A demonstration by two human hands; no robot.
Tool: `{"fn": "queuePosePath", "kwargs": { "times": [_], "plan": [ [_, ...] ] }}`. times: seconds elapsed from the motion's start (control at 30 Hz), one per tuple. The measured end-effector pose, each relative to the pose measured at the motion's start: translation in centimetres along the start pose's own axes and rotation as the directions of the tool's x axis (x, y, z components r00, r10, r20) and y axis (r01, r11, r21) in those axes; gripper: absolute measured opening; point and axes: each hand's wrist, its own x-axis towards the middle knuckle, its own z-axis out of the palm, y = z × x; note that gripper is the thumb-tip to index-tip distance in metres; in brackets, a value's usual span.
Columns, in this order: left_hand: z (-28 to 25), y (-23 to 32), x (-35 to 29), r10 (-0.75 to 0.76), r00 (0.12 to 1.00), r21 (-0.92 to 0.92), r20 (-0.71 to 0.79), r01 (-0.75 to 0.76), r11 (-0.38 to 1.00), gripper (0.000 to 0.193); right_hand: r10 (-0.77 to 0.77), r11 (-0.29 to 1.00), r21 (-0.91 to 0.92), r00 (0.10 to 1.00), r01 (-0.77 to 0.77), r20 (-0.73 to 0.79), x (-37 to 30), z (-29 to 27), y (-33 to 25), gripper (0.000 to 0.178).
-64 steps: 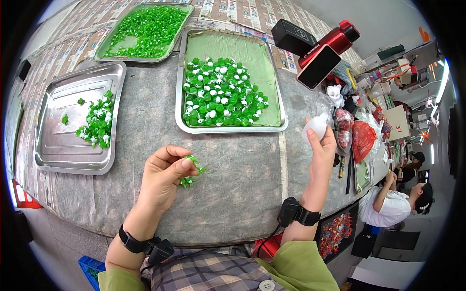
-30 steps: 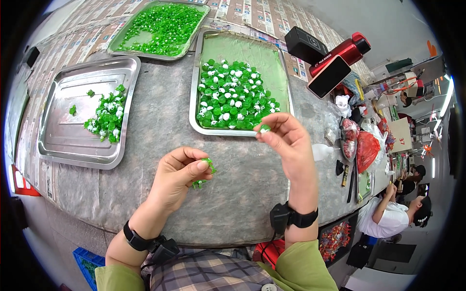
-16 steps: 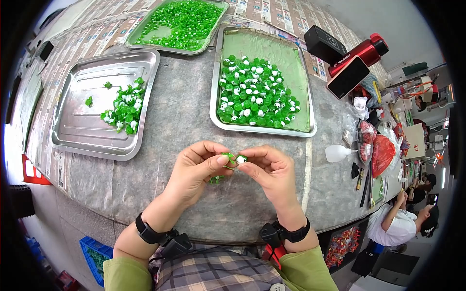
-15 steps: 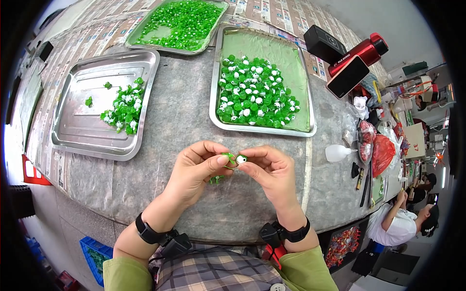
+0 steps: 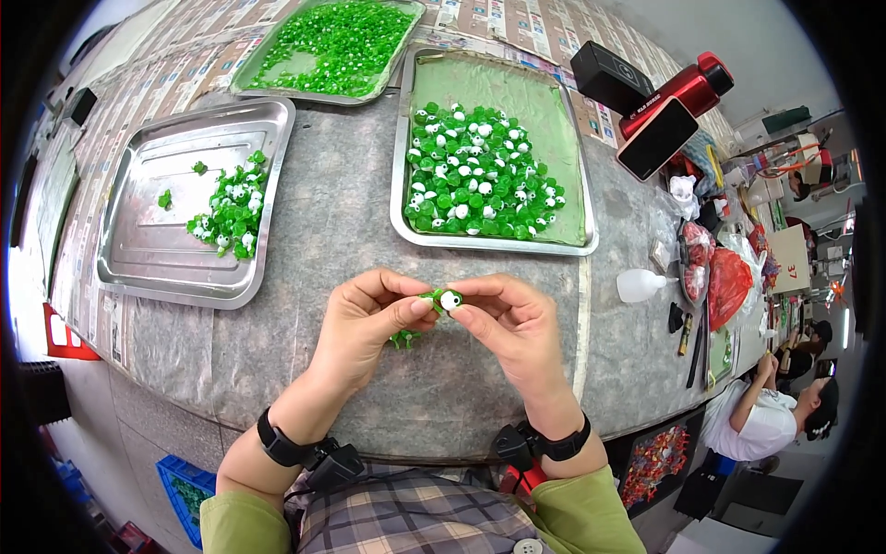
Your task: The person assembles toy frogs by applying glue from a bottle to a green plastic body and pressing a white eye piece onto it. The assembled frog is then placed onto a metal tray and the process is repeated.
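Observation:
Above the table's front part, my left hand pinches a small green plastic piece between thumb and fingertips. Against it, my right hand pinches a green-and-white bead with a black dot like an eye. The two parts touch; whether they are joined I cannot tell. A few loose green pieces lie on the table, partly behind my left hand. Beyond my hands, a green-lined tray holds a heap of similar green-and-white beads. At left, a metal tray holds a cluster of green-and-white figures.
A further tray of small green pieces stands at the back. To the right are a black box, a red bottle, a phone, a white squeeze bottle and plastic bags. A person sits at far right.
The green piece and the eyed bead have come closer together, and the bead's dotted side has turned more toward me. The view has shifted slightly; the trays stay put.

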Motion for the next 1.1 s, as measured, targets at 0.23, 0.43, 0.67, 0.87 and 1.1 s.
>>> {"fn": "queuePosePath", "kwargs": {
  "times": [0.23, 0.43, 0.67, 0.87, 1.1],
  "plan": [
    [-0.1, 0.1, -0.2, 0.041, 0.999, 0.099, 0.001, -0.041, 0.994, 0.008, 0.041, 0.999, -0.008, 0.999, -0.040, 0.029, -0.1, -0.1, 0.3, 0.021],
    [0.1, 0.4, -0.4, 0.267, 0.957, 0.574, 0.113, -0.283, 0.769, 0.009, 0.167, 0.984, 0.051, 0.985, -0.169, 0.051, 0.0, -0.5, 0.2, 0.022],
    [0.3, 0.8, -0.4, 0.383, 0.887, 0.734, 0.257, -0.437, 0.520, 0.011, 0.199, 0.980, -0.017, 0.974, -0.198, 0.103, 0.1, -0.9, -0.2, 0.023],
    [0.5, 0.6, -0.4, 0.444, 0.839, 0.775, 0.315, -0.497, 0.390, 0.012, 0.247, 0.965, 0.048, 0.958, -0.256, 0.145, 0.3, -1.1, 0.0, 0.021],
    [0.5, 0.9, -0.3, 0.422, 0.875, 0.798, 0.238, -0.424, 0.429, 0.010, 0.214, 0.977, -0.037, 0.972, -0.211, 0.093, 0.5, -0.6, 0.9, 0.022]
  ]
}}
